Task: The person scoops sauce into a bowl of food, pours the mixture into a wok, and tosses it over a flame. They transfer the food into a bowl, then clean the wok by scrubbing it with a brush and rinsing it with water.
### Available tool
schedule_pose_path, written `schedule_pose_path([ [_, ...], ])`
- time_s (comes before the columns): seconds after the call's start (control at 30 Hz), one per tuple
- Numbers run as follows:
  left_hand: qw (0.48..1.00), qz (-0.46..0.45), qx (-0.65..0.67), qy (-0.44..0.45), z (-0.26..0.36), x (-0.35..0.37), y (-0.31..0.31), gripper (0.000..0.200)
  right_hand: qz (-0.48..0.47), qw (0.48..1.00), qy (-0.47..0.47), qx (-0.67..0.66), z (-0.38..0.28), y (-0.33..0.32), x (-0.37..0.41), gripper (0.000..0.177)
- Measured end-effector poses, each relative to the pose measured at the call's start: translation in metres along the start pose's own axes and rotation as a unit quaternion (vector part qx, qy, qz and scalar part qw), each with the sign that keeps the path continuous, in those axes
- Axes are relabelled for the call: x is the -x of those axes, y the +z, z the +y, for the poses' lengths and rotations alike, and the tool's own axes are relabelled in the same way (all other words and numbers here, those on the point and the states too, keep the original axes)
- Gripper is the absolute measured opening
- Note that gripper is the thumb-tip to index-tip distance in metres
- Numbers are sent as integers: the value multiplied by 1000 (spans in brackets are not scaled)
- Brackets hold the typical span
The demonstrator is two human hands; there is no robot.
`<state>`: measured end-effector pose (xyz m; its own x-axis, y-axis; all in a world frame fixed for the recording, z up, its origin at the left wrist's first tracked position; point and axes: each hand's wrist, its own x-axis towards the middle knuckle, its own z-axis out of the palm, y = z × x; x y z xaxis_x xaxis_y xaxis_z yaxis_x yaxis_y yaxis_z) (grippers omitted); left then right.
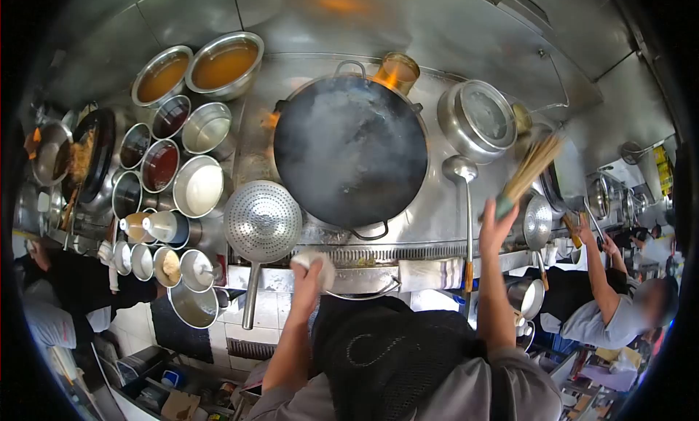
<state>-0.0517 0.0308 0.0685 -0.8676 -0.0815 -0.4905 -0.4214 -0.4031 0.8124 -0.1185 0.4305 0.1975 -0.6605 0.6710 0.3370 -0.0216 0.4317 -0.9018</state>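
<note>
A large black wok (350, 156) sits on the steel stove in front of me, steaming, with flame showing at its far rim. My left hand (309, 269) grips a white cloth (320, 264) at the stove's front edge, just below the wok's near handle. My right hand (497, 221) is raised to the right of the wok and holds a bamboo wok brush (528, 172) pointing up and right. A steel ladle (461, 175) lies between the wok and my right hand.
A perforated skimmer (263, 221) rests left of the wok. Several steel bowls of sauces and seasonings (178, 151) fill the left side. A lidded steel pot (478, 119) stands at the back right. Another person (619, 304) works at the right, and one (58, 290) at the left.
</note>
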Motion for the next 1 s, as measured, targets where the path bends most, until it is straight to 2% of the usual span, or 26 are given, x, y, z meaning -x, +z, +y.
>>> schedule_pose_path([
  [0.03,1000,-7,-18,24,5,11,-18,46,-23,996,44,76,10,-20,40,70],
  [0.07,999,5,-38,8,10,20,-34,47,-56,973,-66,213,67,-48,75,75],
  [0.1,998,18,-59,-11,17,29,-46,49,-121,957,-55,258,80,-64,114,79],
  [0.13,994,10,-110,-11,27,38,-54,52,-254,912,107,303,61,-72,133,80],
  [0.17,994,14,-113,-6,20,33,-70,52,-376,824,262,333,38,-80,146,82],
  [0.2,983,-5,-185,13,2,22,-89,52,-379,826,259,328,54,-83,156,82],
  [0.23,966,-22,-254,32,-8,20,-98,52,-347,869,152,319,77,-81,163,82],
  [0.27,937,-2,-350,17,4,25,-91,48,-311,899,42,305,93,-81,163,82],
  [0.3,851,44,-513,102,-20,13,-104,52,-316,899,36,300,91,-78,155,82],
  [0.37,801,126,-562,166,-38,5,-112,52,-354,885,210,216,55,-50,122,78],
  [0.4,858,130,-469,161,-45,2,-113,52,-401,837,271,253,39,-42,109,77],
  [0.43,905,134,-371,157,-46,1,-111,51,-413,836,260,251,67,-43,107,77],
  [0.47,928,144,-291,181,-45,6,-101,52,-436,829,139,322,118,-40,108,77],
  [0.5,939,141,-266,169,-44,10,-97,60,-451,806,14,383,148,-35,107,78],
  [0.53,925,195,-269,185,-54,9,-97,64,-475,795,27,377,132,-35,95,79],
  [0.57,908,249,-274,198,-64,9,-99,69,-454,793,77,400,115,-35,82,75],
  [0.6,888,287,-296,205,-64,17,-97,73,-359,843,-10,401,131,-40,77,70],
  [0.63,867,322,-318,209,-65,27,-94,77,-303,853,-15,425,137,-47,66,69],
  [0.67,875,342,-269,215,-70,41,-89,77,-248,860,-22,446,142,-53,53,68],
  [0.7,884,354,-221,212,-88,49,-94,74,-232,854,-21,466,156,-61,44,68],
  [0.73,877,361,-263,176,-102,68,-95,74,-221,849,-28,479,176,-68,37,68],
  [0.83,872,368,-315,76,-175,134,-106,75,-362,803,-14,474,221,-78,12,74],
  [0.87,875,360,-322,-14,-205,158,-113,76,-387,793,5,470,220,-78,4,73],
  [0.93,868,349,-308,-173,-257,212,-124,78,-318,859,-53,397,248,-80,-5,70],
  [0.97,857,355,-286,-239,-284,240,-128,78,-322,859,-63,393,244,-78,-12,70],
  [1.0,872,351,-224,-258,-330,265,-141,80,-320,861,-72,389,232,-84,-11,69],
])
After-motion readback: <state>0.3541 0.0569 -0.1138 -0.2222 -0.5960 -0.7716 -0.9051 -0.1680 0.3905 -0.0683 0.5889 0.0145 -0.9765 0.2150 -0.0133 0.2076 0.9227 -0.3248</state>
